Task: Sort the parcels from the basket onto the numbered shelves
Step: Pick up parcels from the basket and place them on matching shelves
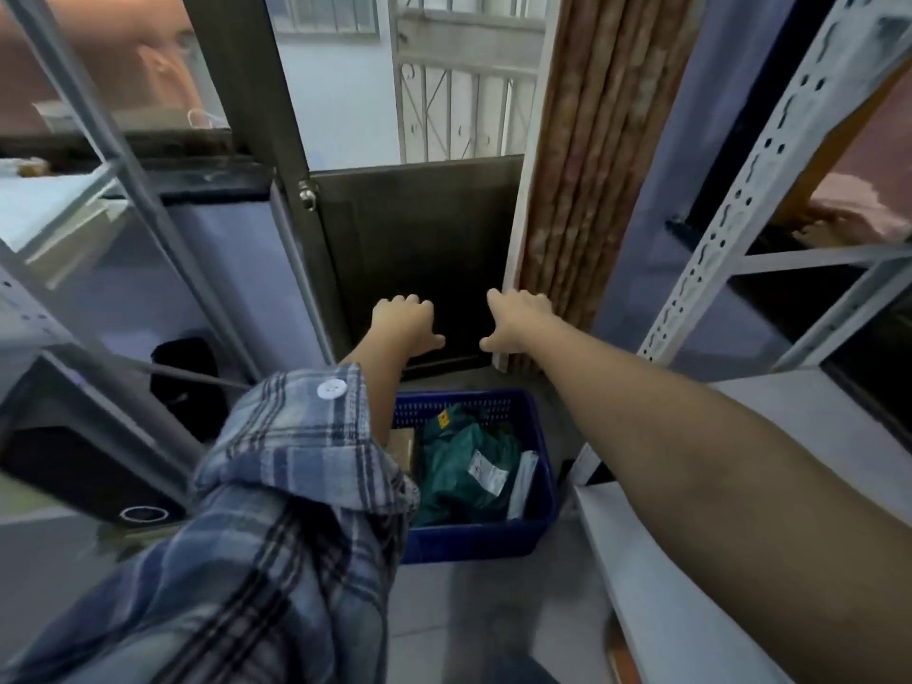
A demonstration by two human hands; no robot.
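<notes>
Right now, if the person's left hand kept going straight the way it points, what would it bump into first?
Most likely the dark lower door panel. The left hand stretches forward, fingers loosely curled and holding nothing, above the blue basket. Nothing shows between hand and panel, though one view leaves the gap unclear.

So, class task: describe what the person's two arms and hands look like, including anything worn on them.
The left arm wears a blue-and-white plaid sleeve, rolled back, with a white button at the cuff. The right arm is bare. Neither the left hand nor the right hand shows gloves.
</notes>
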